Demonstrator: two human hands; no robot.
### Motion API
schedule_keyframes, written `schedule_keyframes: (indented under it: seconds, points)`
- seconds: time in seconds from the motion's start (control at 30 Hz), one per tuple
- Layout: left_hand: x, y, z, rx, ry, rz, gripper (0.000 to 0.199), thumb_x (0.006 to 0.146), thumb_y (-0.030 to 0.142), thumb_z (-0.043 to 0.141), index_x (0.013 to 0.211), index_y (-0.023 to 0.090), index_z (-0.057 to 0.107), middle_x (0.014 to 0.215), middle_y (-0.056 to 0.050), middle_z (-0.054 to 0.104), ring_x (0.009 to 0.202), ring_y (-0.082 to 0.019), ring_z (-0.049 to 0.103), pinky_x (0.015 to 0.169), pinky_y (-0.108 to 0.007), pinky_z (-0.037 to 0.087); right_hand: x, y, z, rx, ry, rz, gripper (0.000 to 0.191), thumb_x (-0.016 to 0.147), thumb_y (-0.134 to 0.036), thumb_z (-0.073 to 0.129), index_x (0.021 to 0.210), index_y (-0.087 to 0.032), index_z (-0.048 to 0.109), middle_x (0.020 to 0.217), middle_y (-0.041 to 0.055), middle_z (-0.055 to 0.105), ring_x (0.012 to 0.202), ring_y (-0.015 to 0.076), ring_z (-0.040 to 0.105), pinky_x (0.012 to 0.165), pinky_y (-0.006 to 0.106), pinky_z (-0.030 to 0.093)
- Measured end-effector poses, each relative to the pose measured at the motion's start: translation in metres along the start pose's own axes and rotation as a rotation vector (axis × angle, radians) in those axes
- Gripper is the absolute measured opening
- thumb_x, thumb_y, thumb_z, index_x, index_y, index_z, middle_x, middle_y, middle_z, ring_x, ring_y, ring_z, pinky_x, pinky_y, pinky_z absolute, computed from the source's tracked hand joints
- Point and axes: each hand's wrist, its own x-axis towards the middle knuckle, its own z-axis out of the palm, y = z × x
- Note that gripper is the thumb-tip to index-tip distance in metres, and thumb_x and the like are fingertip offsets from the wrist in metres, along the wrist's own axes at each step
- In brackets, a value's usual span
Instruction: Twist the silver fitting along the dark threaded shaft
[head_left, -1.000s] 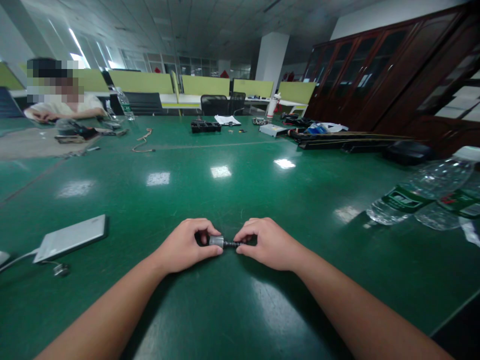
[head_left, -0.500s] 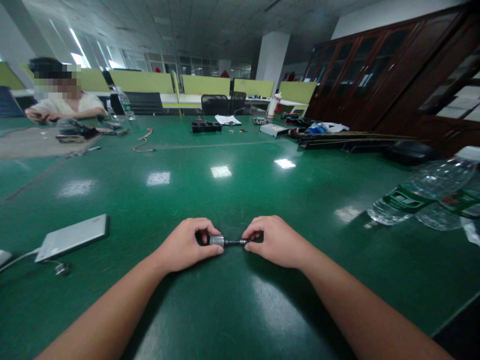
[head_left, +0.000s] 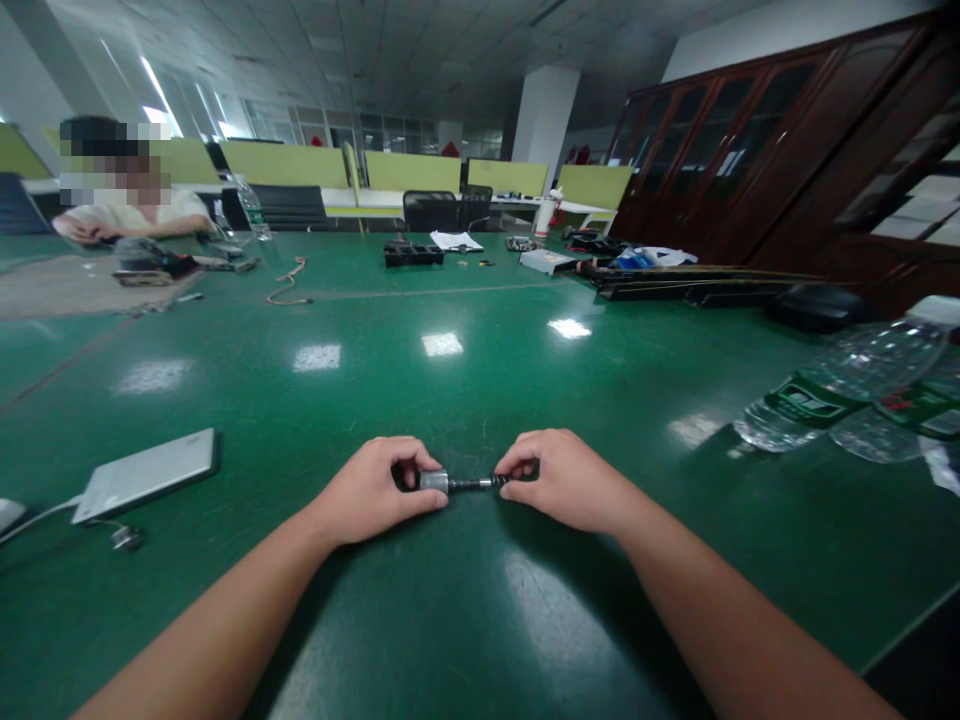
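While the L hand (head_left: 375, 490) grips a metal cylinder (head_left: 433, 482) btwn thumb + fingers, the R hand (head_left: 566, 485) has thumb + fingertips pinched on a black coil (head_left: 500, 481). Thin shaft (head_left: 469, 484) runs from the cyl toward the coil, so the whole lot sits in line btwn the hands, mid-desk (head_left: 420, 400) toward the near edge. Can't tell if the coil is around the shaft tip or just beside it, fingers hide its far end. Also n/c whether the cyl touches the desktop.

Containers: clear bottle (head_left: 799, 405) w/ green label near the R edge, another bottle (head_left: 892, 425) partly behind it; contents hard to make out. Black tray (head_left: 414, 254) w/ compartments near the far edge, too small to see what's inside. White slab (head_left: 146, 475) by the L edge, its cable (head_left: 45, 518) cut off by the frame. Person (head_left: 135, 215) at the far L corner, hands together, can't see what's in them.
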Motion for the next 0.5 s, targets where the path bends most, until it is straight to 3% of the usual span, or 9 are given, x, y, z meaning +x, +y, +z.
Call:
schedule_keyframes:
  seconds: [0.37, 0.5]
  points:
    - [0.002, 0.0, 0.002, 0.0, 0.006, 0.009, 0.02, 0.074, 0.033, 0.076, 0.087, 0.019, 0.072, 0.073, 0.002, 0.063, 0.07, -0.016, 0.06, 0.068, -0.027, 0.043, 0.001, 0.001, 0.006, -0.004, -0.005, -0.044, 0.012, 0.075, -0.018, 0.071, 0.085, -0.022, 0.078, 0.079, 0.0011, 0.069, 0.073, 0.0144, 0.06, 0.067, 0.027, 0.044]
    - [0.001, -0.002, 0.004, 0.0, 0.017, 0.004, 0.023, 0.071, 0.03, 0.078, 0.089, 0.019, 0.071, 0.074, 0.002, 0.063, 0.07, -0.016, 0.06, 0.068, -0.028, 0.043, 0.001, 0.0, 0.015, 0.077, 0.044, -0.09, 0.023, 0.075, -0.016, 0.072, 0.097, -0.021, 0.075, 0.085, 0.001, 0.07, 0.077, 0.014, 0.061, 0.072, 0.027, 0.046]
